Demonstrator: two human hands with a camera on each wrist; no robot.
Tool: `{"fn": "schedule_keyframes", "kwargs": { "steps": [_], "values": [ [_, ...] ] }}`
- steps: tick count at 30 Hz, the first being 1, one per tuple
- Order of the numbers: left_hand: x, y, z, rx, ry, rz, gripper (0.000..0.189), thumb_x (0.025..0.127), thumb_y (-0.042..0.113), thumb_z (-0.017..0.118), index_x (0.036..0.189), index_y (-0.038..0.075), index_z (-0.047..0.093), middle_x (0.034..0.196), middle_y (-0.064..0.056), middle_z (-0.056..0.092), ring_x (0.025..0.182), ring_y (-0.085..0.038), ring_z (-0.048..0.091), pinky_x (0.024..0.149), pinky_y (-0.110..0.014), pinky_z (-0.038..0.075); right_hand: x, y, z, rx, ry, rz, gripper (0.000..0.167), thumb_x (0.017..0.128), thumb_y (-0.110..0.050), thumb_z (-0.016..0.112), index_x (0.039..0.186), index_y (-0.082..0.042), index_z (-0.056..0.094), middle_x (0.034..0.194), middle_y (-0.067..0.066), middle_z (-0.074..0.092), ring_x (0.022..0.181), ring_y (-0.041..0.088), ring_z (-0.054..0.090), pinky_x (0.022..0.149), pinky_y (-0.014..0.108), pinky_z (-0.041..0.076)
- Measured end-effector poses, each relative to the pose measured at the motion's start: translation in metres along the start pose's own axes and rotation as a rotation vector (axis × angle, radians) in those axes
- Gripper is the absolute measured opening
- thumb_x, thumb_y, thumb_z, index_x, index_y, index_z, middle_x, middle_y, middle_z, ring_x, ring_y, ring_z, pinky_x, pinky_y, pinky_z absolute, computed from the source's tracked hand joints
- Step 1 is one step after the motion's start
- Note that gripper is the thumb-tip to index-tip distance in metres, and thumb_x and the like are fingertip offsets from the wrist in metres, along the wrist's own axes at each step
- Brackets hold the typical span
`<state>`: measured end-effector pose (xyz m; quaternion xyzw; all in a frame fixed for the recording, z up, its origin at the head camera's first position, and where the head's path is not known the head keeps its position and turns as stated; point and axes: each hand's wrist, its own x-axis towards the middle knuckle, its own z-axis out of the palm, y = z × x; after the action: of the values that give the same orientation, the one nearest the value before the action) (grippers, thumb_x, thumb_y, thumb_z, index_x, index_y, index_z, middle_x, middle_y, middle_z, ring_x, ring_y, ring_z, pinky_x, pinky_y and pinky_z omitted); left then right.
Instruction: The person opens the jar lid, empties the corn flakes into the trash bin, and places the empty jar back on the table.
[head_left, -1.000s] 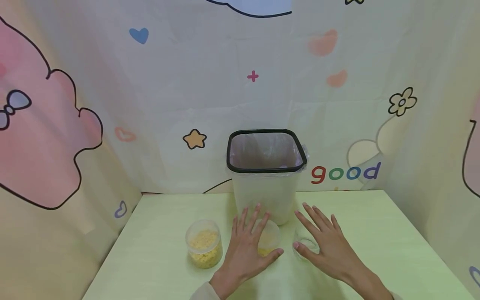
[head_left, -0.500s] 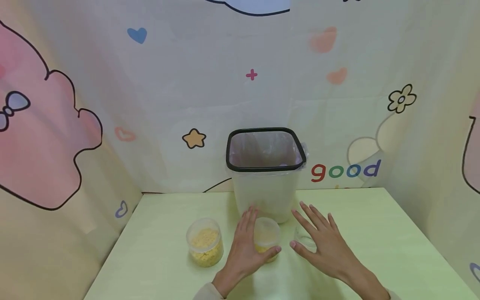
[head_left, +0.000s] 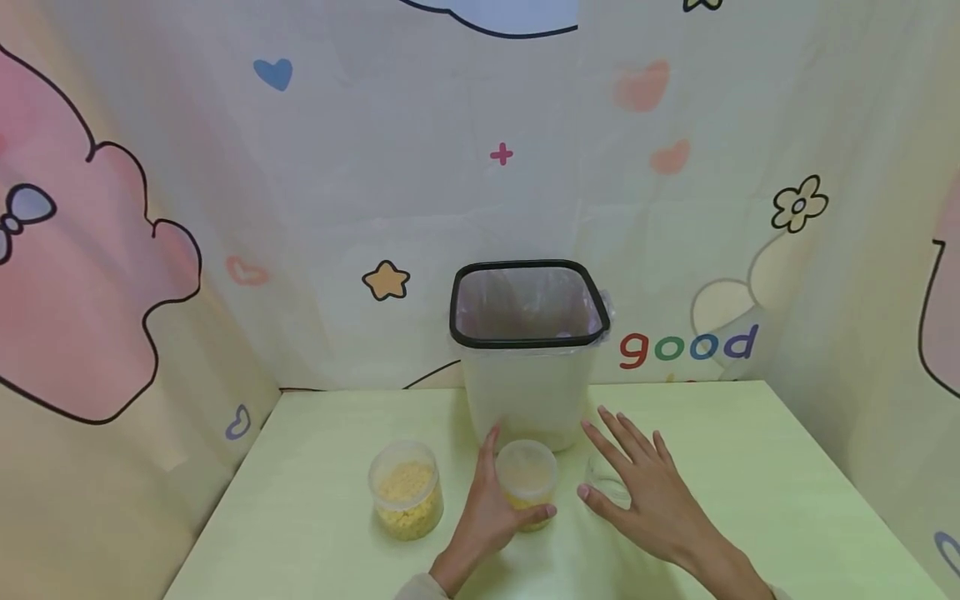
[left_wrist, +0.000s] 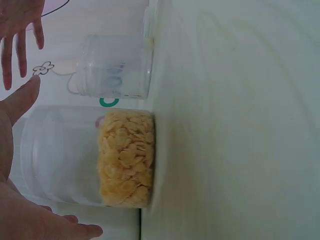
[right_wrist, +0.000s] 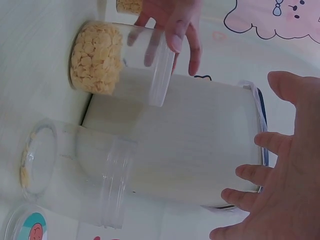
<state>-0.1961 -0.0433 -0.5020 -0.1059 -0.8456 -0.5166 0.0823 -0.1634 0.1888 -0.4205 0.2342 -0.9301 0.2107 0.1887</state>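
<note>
A person's left hand (head_left: 486, 510) spreads its thumb and fingers around the upper part of a see-through, round plastic jar part-filled with pale yellow flakes (head_left: 527, 468), which stands upright on a pale green tabletop (head_left: 322, 467); whether the skin touches the jar, the views cannot tell. The right hand (head_left: 660, 504), fingers fanned and thumb held apart, hovers above a clear, cylindrical, nearly empty jar (right_wrist: 82, 170), with a few flakes at its base, and grips nothing. The two jars stand side by side, a gap between them. To the left of the left hand sits a second see-through, round jar of yellow flakes (head_left: 406, 493). Behind the middle jar rises a white, square-mouthed bin with a black rim and a filmy liner (head_left: 525, 387), in front of a pale fabric backdrop printed with cartoons and the word "good" (head_left: 337, 167).
</note>
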Motion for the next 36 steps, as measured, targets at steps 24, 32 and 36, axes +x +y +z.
{"fn": "schedule_keyframes", "kwargs": {
  "steps": [24, 32, 36],
  "values": [
    [0.002, -0.024, 0.008, -0.11, -0.032, -0.05, 0.127, 0.061, 0.031, 0.094, 0.156, 0.016, 0.012, 0.158, -0.019, 0.03, 0.141, -0.039, 0.038, 0.112, -0.061, 0.033, 0.0, -0.001, 0.005, 0.012, -0.002, 0.012, 0.073, 0.089, -0.049, 0.064, 0.153, -0.034, 0.032, 0.162, 0.002, 0.028, 0.148, 0.035, 0.027, 0.115, 0.067, 0.017],
    [0.003, -0.032, 0.01, -0.138, -0.09, -0.036, 0.12, 0.063, 0.029, 0.093, 0.154, 0.012, 0.017, 0.145, -0.016, 0.048, 0.127, -0.035, 0.052, 0.103, -0.056, 0.043, 0.001, -0.002, 0.005, 0.012, -0.012, 0.02, 0.074, 0.089, -0.05, 0.064, 0.153, -0.034, 0.031, 0.162, 0.002, 0.028, 0.147, 0.036, 0.027, 0.115, 0.068, 0.017],
    [0.003, -0.033, 0.01, -0.143, -0.1, -0.03, 0.115, 0.062, 0.029, 0.093, 0.152, 0.012, 0.023, 0.139, -0.013, 0.053, 0.124, -0.032, 0.054, 0.102, -0.052, 0.044, 0.001, -0.002, 0.005, 0.021, -0.017, 0.023, 0.074, 0.09, -0.05, 0.064, 0.154, -0.034, 0.031, 0.162, 0.002, 0.028, 0.148, 0.036, 0.027, 0.115, 0.067, 0.016]
  ]
}}
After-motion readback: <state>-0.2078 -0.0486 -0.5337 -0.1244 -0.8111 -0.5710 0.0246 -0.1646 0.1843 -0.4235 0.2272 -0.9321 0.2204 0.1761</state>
